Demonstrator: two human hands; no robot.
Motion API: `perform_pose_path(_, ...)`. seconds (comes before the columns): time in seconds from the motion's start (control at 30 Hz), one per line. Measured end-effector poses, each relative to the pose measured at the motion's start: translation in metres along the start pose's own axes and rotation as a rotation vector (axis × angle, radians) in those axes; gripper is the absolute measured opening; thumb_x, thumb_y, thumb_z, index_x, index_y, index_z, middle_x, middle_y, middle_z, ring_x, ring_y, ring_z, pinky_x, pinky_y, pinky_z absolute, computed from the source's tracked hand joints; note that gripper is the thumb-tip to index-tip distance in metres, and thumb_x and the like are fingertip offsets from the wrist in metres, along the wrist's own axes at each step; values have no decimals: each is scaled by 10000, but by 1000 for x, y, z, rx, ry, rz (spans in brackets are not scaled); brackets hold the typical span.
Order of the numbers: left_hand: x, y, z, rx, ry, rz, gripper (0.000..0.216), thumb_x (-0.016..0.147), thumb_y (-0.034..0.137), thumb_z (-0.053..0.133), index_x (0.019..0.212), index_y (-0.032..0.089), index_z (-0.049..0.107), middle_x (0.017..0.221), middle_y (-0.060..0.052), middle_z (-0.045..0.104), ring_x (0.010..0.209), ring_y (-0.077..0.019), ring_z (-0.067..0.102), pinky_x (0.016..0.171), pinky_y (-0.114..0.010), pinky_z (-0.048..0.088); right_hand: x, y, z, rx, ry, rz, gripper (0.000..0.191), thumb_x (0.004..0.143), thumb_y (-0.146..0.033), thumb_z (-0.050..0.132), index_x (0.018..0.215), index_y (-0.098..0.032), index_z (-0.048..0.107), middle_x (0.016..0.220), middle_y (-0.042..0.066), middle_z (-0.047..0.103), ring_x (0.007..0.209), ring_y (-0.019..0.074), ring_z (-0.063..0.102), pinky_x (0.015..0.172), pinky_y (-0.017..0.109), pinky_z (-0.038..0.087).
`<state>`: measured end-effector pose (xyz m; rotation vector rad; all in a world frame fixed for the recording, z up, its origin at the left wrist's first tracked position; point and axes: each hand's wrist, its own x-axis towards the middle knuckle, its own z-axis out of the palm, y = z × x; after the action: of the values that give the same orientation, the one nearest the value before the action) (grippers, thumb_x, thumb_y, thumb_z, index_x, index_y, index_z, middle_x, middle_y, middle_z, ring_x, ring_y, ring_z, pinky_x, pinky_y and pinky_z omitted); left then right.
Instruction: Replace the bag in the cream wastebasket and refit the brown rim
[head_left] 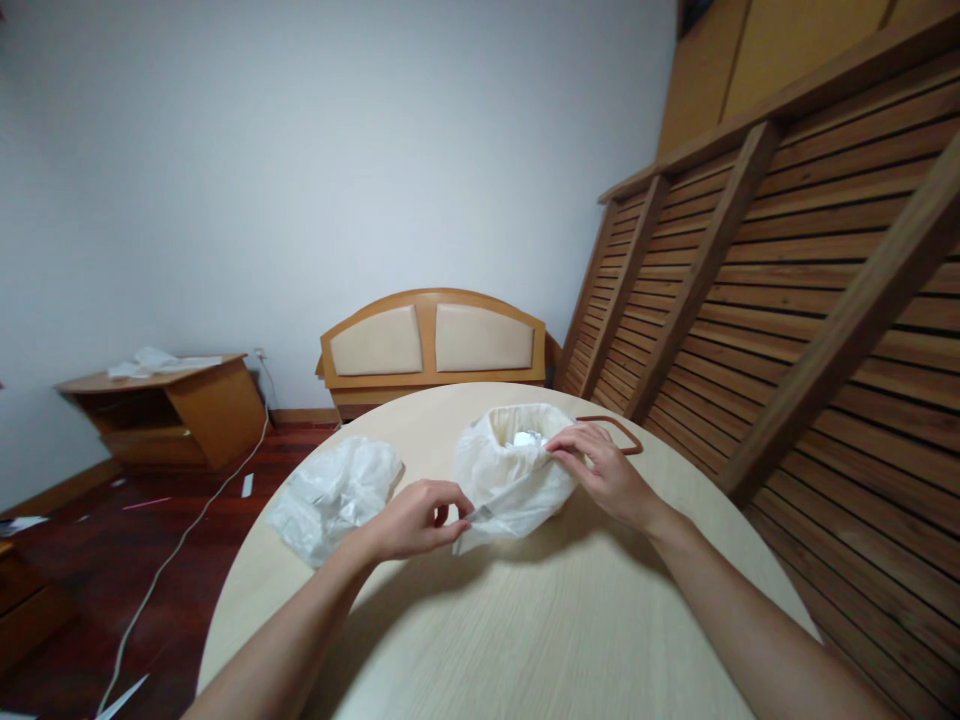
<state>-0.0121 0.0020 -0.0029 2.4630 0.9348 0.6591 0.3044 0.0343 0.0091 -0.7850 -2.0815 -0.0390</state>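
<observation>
A white plastic bag is draped around a round open container, whose sides it hides. Inside the mouth some cream-coloured lining and a bright white patch show, too unclear to name. My left hand pinches a loose lower corner of the bag at its front left. On the right side of the rim, my right hand grips the bag's edge between thumb and fingers. A brown angular loop, perhaps a handle, sticks out behind my right hand. Left of the container lies a crumpled translucent white bag.
Everything stands on a round pale wooden table. Beyond it is a headboard with cream pads. Slatted wooden panels lean along the right. At left are a low cabinet with papers on top and a white cable across the dark floor.
</observation>
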Motion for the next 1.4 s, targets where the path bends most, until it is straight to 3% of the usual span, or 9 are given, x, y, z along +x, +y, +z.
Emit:
perform_pose_path(0.23, 0, 3, -1, 126, 390, 78, 144, 963, 240, 518, 938, 171, 642, 793, -32, 637, 682, -119, 561, 588, -203, 430, 2, -12, -4, -93, 19, -118, 145, 959, -250, 587, 1098, -235, 624, 1035, 58, 706, 1029, 251, 607, 969, 467, 421)
perform_pose_path(0.37, 2, 4, 1, 174, 496, 120, 129, 965, 220, 520, 943, 172, 637, 786, -34, 639, 714, -129, 580, 585, -195, 447, 3, -21, 2, -123, 24, -122, 217, 954, -279, 611, 1165, -228, 615, 1083, 62, 713, 1063, 253, 606, 1012, 481, 400)
perform_pose_path(0.67, 4, -3, 5, 143, 484, 47, 148, 975, 295, 552, 989, 187, 652, 821, -26, 676, 722, -130, 616, 586, -200, 485, 5, -28, 16, -126, 36, -62, 140, 999, -231, 535, 1059, -225, 662, 993, 55, 698, 975, 230, 603, 967, 461, 421)
perform_pose_path(0.87, -1, -2, 1, 54, 306, 27, 206, 927, 347, 625, 1066, 197, 652, 908, -36, 697, 777, -135, 632, 591, -195, 498, 2, -17, 8, -54, -16, -62, 128, 998, -212, 515, 1033, -248, 633, 1041, 55, 691, 1105, 251, 574, 1025, 501, 380)
perform_pose_path(1.07, -3, 9, -1, 76, 99, 58, 118, 902, 273, 581, 865, 176, 637, 791, -17, 652, 683, -111, 582, 547, -173, 461, 0, -2, -5, 30, -36, -102, 151, 989, -195, 489, 1010, -260, 623, 1087, 62, 690, 1169, 245, 559, 1047, 485, 402)
perform_pose_path(1.2, -1, 11, 1, 67, 194, 26, 182, 958, 296, 503, 912, 171, 627, 822, -34, 666, 659, -107, 574, 532, -175, 464, -1, 0, -10, 10, -18, -87, 156, 969, -205, 479, 976, -250, 628, 1163, 77, 669, 1206, 259, 546, 1054, 503, 412)
perform_pose_path(1.4, 1, 10, 2, 77, 390, 45, 215, 987, 324, 497, 937, 169, 638, 759, -31, 662, 651, -118, 586, 532, -183, 466, 4, -24, -9, -93, 30, -132, 245, 918, -271, 586, 1154, -242, 647, 1159, 94, 686, 1167, 287, 577, 1022, 509, 435)
